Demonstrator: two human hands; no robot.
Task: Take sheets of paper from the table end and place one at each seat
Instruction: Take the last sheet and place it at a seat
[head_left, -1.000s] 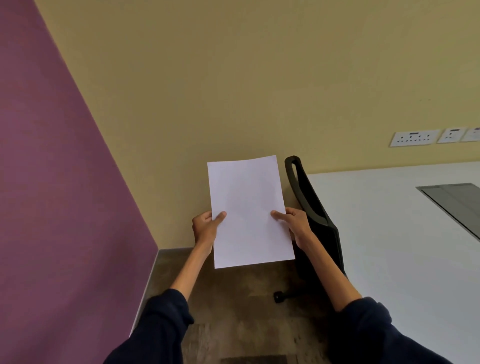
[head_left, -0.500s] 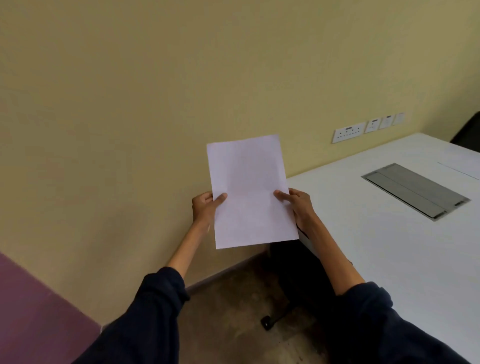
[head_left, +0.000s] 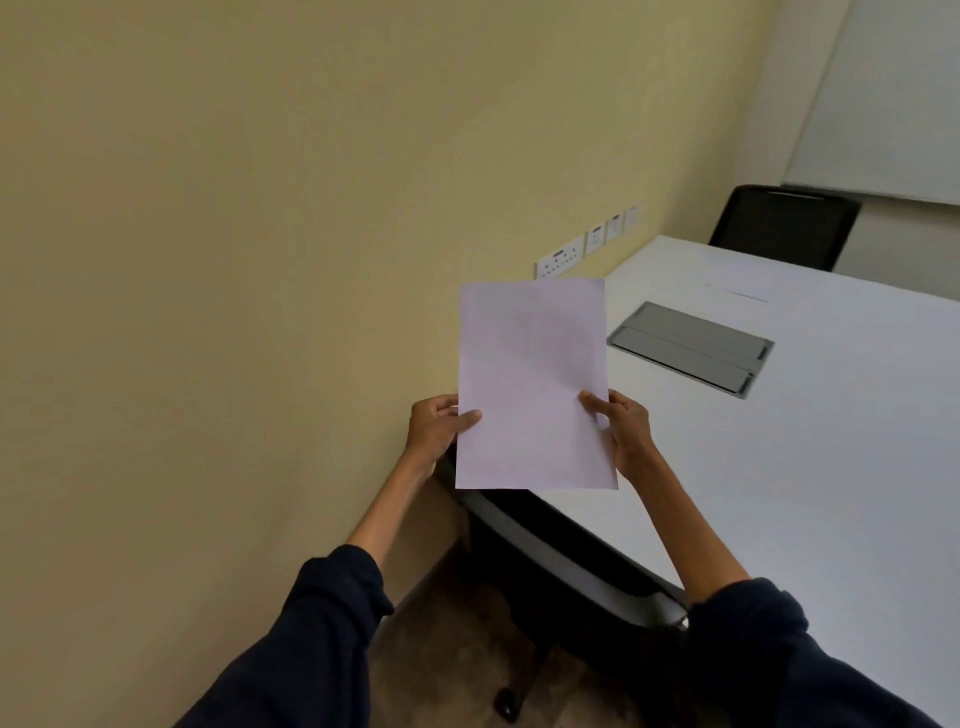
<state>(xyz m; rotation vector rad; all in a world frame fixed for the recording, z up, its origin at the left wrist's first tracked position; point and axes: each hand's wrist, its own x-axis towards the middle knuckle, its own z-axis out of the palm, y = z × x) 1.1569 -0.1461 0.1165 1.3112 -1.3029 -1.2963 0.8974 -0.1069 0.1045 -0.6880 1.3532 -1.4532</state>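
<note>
The person held a single sheet of paper (head_left: 532, 384) up in the air in front of them, upright and facing the camera, over the near corner of the white table (head_left: 831, 493) and not touching it. The left hand (head_left: 434, 423) pinched the sheet's left edge, thumb on the front and fingers curled behind; the right hand (head_left: 626, 428) gripped the right edge the same way. Both forearms were bare below dark sleeves (head_left: 332, 613). Under the paper a dark chair (head_left: 561, 566) stood pushed in at the table's near edge. A grey cover (head_left: 691, 345) was set flush in the tabletop, just right of the sheet. A second dark chair (head_left: 779, 226) stood at the far end of the table, and white sockets (head_left: 561, 260) ran along the yellow wall (head_left: 260, 260) beside the table.
</note>
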